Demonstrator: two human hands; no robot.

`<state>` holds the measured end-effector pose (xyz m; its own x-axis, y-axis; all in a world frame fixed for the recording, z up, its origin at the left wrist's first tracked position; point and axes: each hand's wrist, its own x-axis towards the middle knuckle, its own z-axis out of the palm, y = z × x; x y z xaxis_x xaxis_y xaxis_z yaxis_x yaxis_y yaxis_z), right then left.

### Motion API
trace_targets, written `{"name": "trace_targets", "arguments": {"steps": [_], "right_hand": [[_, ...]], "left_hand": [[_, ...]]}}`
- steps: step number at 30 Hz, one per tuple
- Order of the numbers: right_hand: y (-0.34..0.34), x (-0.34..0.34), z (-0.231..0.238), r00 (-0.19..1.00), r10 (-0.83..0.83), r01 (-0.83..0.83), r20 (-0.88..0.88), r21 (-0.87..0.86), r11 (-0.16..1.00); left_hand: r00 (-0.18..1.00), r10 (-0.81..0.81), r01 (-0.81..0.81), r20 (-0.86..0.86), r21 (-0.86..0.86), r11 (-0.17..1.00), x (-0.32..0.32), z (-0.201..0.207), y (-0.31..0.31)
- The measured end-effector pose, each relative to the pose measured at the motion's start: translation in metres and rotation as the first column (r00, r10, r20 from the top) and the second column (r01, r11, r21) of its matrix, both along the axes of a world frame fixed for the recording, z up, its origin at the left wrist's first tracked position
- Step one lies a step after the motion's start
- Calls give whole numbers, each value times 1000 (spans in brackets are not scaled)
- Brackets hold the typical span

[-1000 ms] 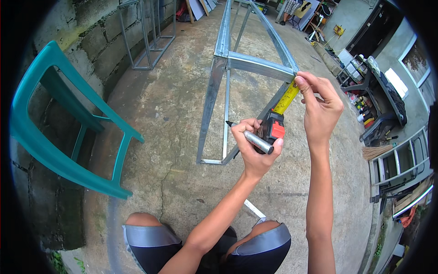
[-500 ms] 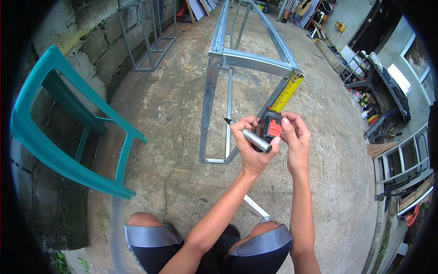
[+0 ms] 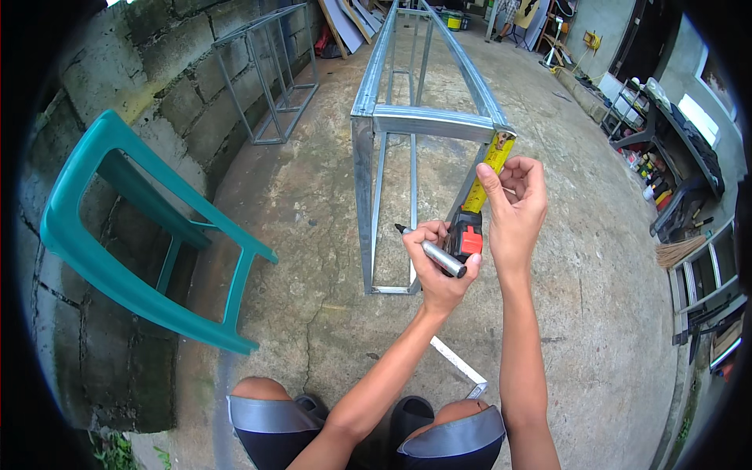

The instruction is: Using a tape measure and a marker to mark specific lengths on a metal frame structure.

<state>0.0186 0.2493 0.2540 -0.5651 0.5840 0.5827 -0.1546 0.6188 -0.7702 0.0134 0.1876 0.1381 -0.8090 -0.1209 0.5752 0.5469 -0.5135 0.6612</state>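
My left hand (image 3: 440, 270) is closed around a black and red tape measure (image 3: 468, 235) and also holds a silver marker (image 3: 442, 258) whose black tip points left. The yellow tape blade (image 3: 475, 196) runs up from the case along a leg of a grey metal frame (image 3: 435, 117), its end at the frame's top right corner. Beside the blade is my right hand (image 3: 517, 215), fingers loosely curled and apart from the thumb. That thumb overlaps the blade's edge; whether it presses on it I cannot tell.
A teal plastic chair (image 3: 145, 235) stands at the left by a block wall (image 3: 110, 86). Another metal frame (image 3: 270, 86) is behind it. A white L-shaped bar (image 3: 454, 362) lies before my knees. At the right are a cluttered dark table (image 3: 681, 149), a broom (image 3: 680, 251) and a ladder (image 3: 709, 278).
My right hand has moved up from the tape measure's case to beside the blade. My left hand still holds the case and the marker. The view has shifted slightly.
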Motion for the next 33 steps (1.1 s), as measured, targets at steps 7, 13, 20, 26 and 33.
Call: {"name": "trace_targets", "arguments": {"steps": [7,13,20,26,33], "right_hand": [[6,-28,-9,833,479,-529,-275,-148,836],[-4,-47,-17,852,442,-494,-281,-148,857],[-5,-41,-24,859,393,-473,-329,-213,855],[-3,-39,-32,845,407,-492,-347,-206,846],[4,-41,-33,827,448,-540,-341,-255,802]], "left_hand": [[1000,-12,11,19,30,999,-4,-1,-5],[998,38,-41,48,56,998,-12,6,-16],[999,-13,11,53,46,999,-14,5,-20],[1000,-4,3,21,25,1000,-12,-1,-15],[998,-36,32,55,72,997,-14,-3,-7]]}}
